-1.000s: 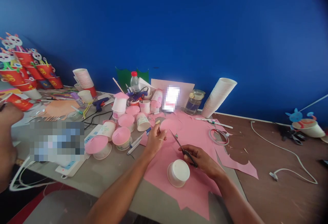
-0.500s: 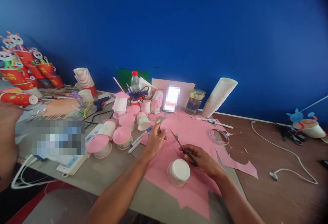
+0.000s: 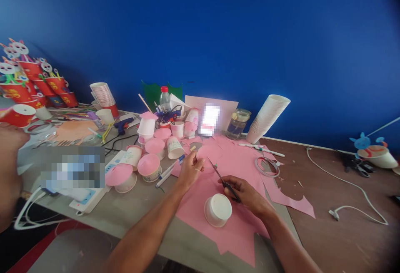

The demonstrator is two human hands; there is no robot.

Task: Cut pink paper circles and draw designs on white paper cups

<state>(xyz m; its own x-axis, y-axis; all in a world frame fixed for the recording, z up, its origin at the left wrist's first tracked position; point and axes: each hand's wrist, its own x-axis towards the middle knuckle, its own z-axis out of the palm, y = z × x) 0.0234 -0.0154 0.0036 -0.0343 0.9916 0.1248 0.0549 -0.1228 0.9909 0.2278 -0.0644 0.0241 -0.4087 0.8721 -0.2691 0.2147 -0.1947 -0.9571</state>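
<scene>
1. The left hand [image 3: 191,170] is pinching the near edge of a pink paper circle [image 3: 211,152] between thumb and fingers.
2. The right hand [image 3: 246,194] is curling around the dark handles of the scissors [image 3: 230,189]; their tip is pointing at the circle, but I cannot tell whether they are touching.
3. The circle is showing over a large pink sheet [image 3: 195,206].
4. A white cup [image 3: 218,210] is standing on this sheet, near the right hand.
5. Pink-topped cups [image 3: 119,175] are sitting left of the left hand.
</scene>
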